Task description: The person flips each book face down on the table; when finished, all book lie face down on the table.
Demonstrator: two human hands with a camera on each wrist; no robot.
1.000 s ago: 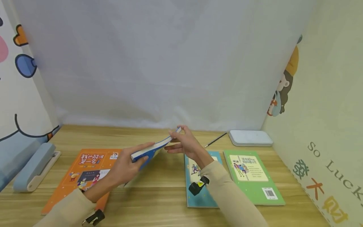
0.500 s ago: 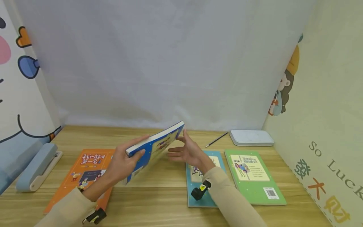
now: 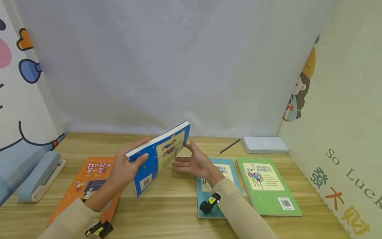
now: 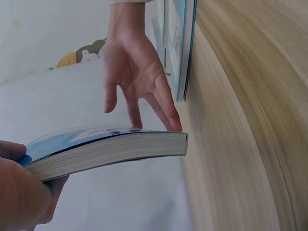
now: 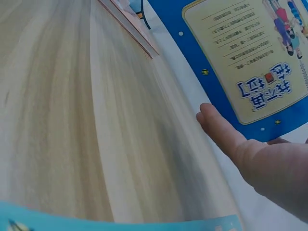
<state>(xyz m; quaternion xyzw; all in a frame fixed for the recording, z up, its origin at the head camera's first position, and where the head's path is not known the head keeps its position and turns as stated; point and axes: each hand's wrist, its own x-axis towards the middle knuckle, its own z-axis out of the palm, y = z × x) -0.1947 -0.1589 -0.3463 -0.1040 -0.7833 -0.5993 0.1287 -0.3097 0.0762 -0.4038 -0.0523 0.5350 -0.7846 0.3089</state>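
A blue paperback (image 3: 158, 156) is held tilted up over the middle of the wooden table (image 3: 167, 212), with its back cover and barcode facing me. My left hand (image 3: 125, 167) grips its near-left edge, thumb on the cover. My right hand (image 3: 192, 162) is spread flat just right of the book, with straight fingers touching its far edge. The left wrist view shows the blue paperback (image 4: 110, 149) edge-on, with the right hand (image 4: 134, 72) resting fingertips on it. In the right wrist view a fingertip (image 5: 216, 125) lies beside the book's blue cover (image 5: 250, 62).
An orange book (image 3: 89, 176) lies flat at the left. A teal book (image 3: 222, 172) and a green book (image 3: 265, 182) lie at the right. A pencil (image 3: 228, 146) and a white flat case (image 3: 264, 145) are at the back right, a pale blue stapler-like device (image 3: 38, 176) at far left.
The blue book has swung from nearly flat to steeply tilted, with its back cover turned toward me. My right hand released its pinch on the far corner and opened flat.
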